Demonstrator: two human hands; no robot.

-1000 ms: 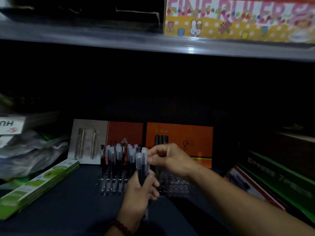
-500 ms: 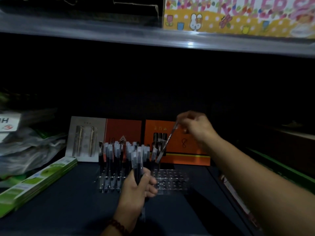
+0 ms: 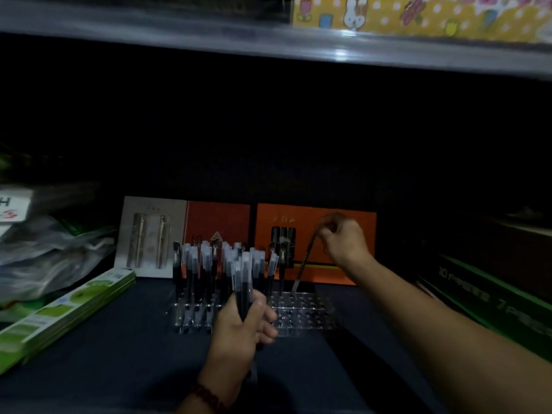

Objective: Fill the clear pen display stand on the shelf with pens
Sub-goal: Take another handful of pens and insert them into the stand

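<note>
- The clear pen stand [image 3: 304, 312] sits on the dark shelf [image 3: 119, 354], in front of an orange box [image 3: 343, 222].
- Its left part is crowded with upright pens [image 3: 191, 264]. Its right part shows bare rows of holes.
- The right hand [image 3: 343, 240] is raised above and behind the bare right part of the stand. Its fingers are curled and pinch the top end of a single pen [image 3: 304, 261].
- That pen slants down and to the left. Its tip is at the back edge of the bare holes; whether it has entered a hole cannot be told.
- The left hand [image 3: 242, 327] is just in front of the stand, near its middle. Its fingers are wrapped round a bundle of pens [image 3: 243, 273], held upright with the pale caps on top.
- A beaded bracelet [image 3: 206, 397] is on the left wrist.
- Flat green boxes [image 3: 65, 309] lie on the shelf to the left, well apart from the stand.
- A pale card with two pens [image 3: 149, 234] leans at the back, beside the orange box.
</note>
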